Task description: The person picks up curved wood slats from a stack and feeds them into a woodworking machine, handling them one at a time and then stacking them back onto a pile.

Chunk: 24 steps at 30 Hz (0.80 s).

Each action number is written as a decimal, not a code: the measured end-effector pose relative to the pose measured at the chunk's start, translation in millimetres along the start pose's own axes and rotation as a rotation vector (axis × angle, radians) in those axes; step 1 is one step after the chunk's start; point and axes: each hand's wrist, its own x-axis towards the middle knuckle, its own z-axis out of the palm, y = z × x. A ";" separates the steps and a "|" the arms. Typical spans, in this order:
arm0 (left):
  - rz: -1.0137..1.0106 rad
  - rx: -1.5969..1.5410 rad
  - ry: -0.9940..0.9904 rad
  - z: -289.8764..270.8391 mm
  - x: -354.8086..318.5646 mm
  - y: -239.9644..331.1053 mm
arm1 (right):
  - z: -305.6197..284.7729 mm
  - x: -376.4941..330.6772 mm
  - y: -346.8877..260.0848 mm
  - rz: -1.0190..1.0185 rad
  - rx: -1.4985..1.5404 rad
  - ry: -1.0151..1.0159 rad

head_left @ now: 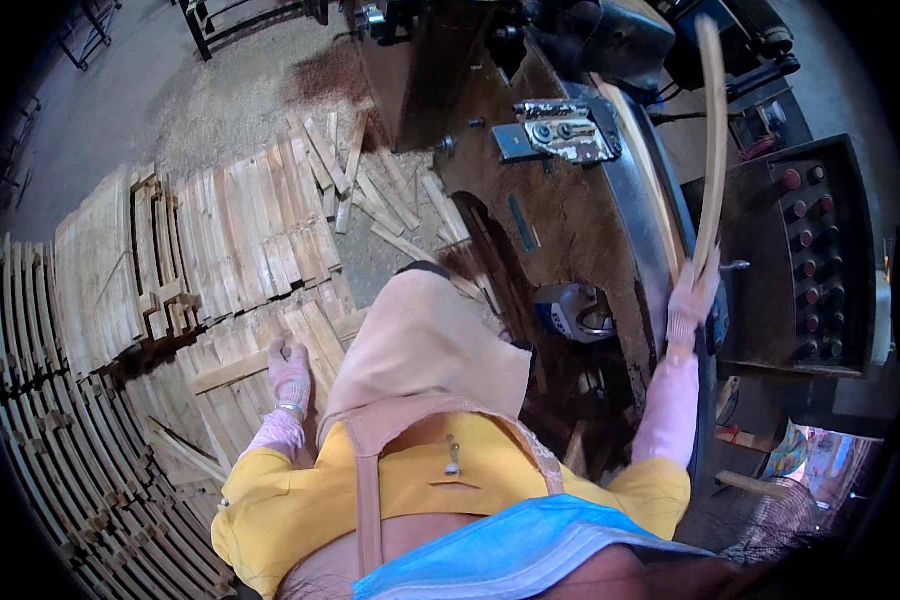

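On the right, my gloved right hand is closed round the lower end of a long, slightly curved wooden strip, which points up and away beside the machine. A second wooden strip lies along the machine's edge, just left of it. Low on the left, my gloved left hand is closed round a wooden slat lying crosswise over the piled slats. The slat's middle is partly hidden by the hand.
The rusty machine table carries a metal clamp block. A control panel with several knobs stands at the right. Stacked boards and curved strips fill the left. Loose offcuts and sawdust cover the floor ahead.
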 end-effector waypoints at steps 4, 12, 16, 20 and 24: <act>0.089 0.049 0.264 -10.1 -29.8 -40.7 | 91.4 75.2 -42.9 -0.100 -0.111 0.153; -0.516 -0.140 -0.491 -3.8 -44.4 -124.6 | 24.0 12.4 -62.3 -0.005 0.195 -0.228; -0.593 -0.151 -0.496 -25.5 -66.2 -98.9 | -61.4 -75.3 13.8 0.016 -0.026 -0.374; -0.275 -0.256 -0.298 -55.7 -25.6 -105.8 | -143.2 -138.9 54.7 0.396 -0.284 -0.507; -0.080 -0.373 -0.153 -91.8 24.7 8.2 | -109.2 -98.3 55.2 0.000 -0.267 -0.339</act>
